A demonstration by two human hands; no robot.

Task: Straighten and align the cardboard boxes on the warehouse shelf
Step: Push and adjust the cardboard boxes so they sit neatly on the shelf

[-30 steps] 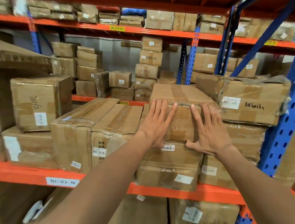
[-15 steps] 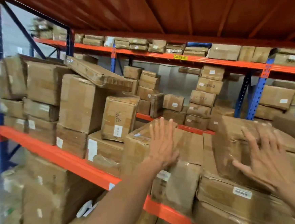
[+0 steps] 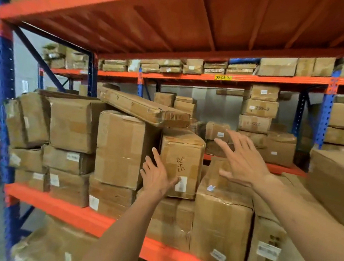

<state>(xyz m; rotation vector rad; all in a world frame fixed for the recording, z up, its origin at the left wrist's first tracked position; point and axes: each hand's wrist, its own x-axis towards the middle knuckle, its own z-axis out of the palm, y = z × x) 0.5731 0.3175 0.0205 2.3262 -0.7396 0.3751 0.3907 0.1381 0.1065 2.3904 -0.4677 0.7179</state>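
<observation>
A tilted cardboard box with handwriting sits askew on lower boxes in the middle of the orange shelf. My left hand lies flat against its front lower left, fingers spread. My right hand hovers open in the air to the right of that box, above a long taped box, touching nothing. A long flat box lies slanted across the top of a tall box and the handwritten one.
More stacked boxes fill the shelf's left end beside a blue upright. A large box stands at the right edge. Behind, a second rack holds several box stacks. The orange shelf deck above hangs close overhead.
The view has swung left along the shelf. Both hands left the stacked box on the right; the left hand now presses the handwritten box and the right hand is raised beside it.
</observation>
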